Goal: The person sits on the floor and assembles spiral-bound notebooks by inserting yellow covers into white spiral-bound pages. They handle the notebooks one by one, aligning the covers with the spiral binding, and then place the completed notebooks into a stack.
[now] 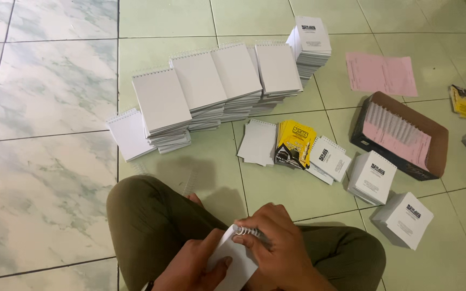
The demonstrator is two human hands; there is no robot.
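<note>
1. Left hand grips the small white pad from below, thumb pressed flat on its face, so the sheets stay squared over the lap; the pad lies tilted across the olive-trousered legs, well in front of the landmark row of bound notepads
2. Right hand is closed over the pad's top edge, fingertips pinching the wire spiral; the grip steadies the coil against the punched edge, though whether the coil is fully seated cannot be told
3. Left of the landmark row, one blank spiral pad lies flat and alone on the floor tiles, touching the row's end stack
4. The landmark row itself leans stack upon stack like shingles, each pile resting on its neighbour, judged a way to keep finished pads from sliding
5. In front of the row, between it and the person, lie loose white sheets, a fan of yellow covers and printed white covers, all within arm's reach
6. At the row's right end stands a taller pile of printed pads
7. Right of the row, a pink sheet lies flat; nearer the person, an open dark box holds upright white coils, and two printed blocks sit beside it
</note>
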